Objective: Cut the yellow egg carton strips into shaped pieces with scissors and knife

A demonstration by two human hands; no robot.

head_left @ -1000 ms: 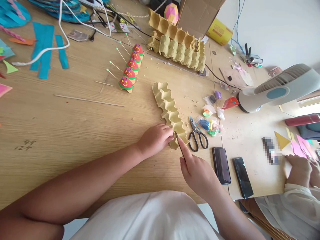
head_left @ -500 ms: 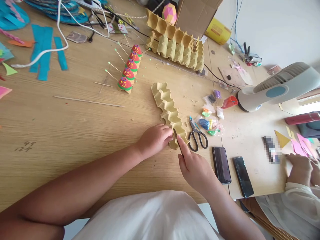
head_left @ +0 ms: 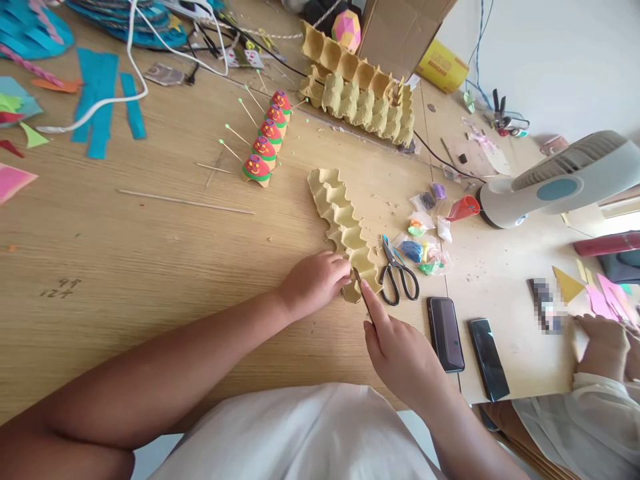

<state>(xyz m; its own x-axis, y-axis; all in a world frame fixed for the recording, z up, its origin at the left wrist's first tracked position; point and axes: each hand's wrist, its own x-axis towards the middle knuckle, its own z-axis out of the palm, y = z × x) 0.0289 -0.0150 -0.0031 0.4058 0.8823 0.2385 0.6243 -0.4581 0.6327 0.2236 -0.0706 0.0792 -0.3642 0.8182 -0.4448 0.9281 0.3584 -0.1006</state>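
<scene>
A pale yellow egg carton strip (head_left: 336,205) lies open side up on the wooden table, its near end close to me. My left hand (head_left: 315,283) is closed on the left edge of that strip, fingertips curled at its rim. In my right hand (head_left: 400,347) is a slim dark knife (head_left: 367,305), index finger stretched along it, its tip at the carton near my left fingers. Black-handled scissors (head_left: 396,270) lie just right of the strip. Beyond it stands a row of red-and-green painted carton cups (head_left: 270,137) with smiling faces and green-tipped sticks.
More egg cartons (head_left: 365,100) lie at the back. To the right are small bags of coloured clay (head_left: 413,250), a red cup (head_left: 464,208), a white fan (head_left: 550,183) and two phones (head_left: 445,333). A thin stick (head_left: 185,201) lies left. Another person's hand (head_left: 603,340) rests at far right.
The knife and my right hand have drawn back slightly toward me along the carton. My left hand keeps its hold. The whole view has shifted a little.
</scene>
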